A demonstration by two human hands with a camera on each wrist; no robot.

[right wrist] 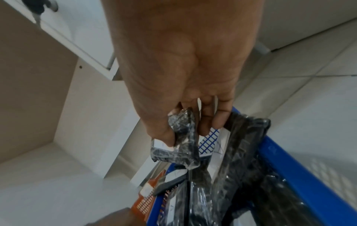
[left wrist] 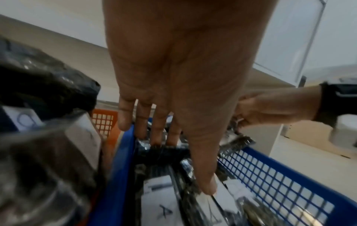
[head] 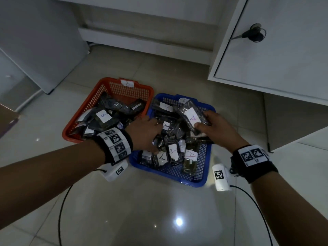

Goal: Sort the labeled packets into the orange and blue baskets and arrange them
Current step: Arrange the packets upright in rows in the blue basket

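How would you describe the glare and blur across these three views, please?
Head view: dim, with a bright lamp glare on the floor tiles. Left wrist view: the near packets smear out of focus. Right wrist view: the blue basket rim is blurred.

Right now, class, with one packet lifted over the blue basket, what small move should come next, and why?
Probably lower it into the blue basket. The right hand pinches a packet whose white label looks like an A, and the packets already lying there carry A labels too, while the orange basket holds B ones. The left hand rests with straight fingers on the A pile, likely steadying it.
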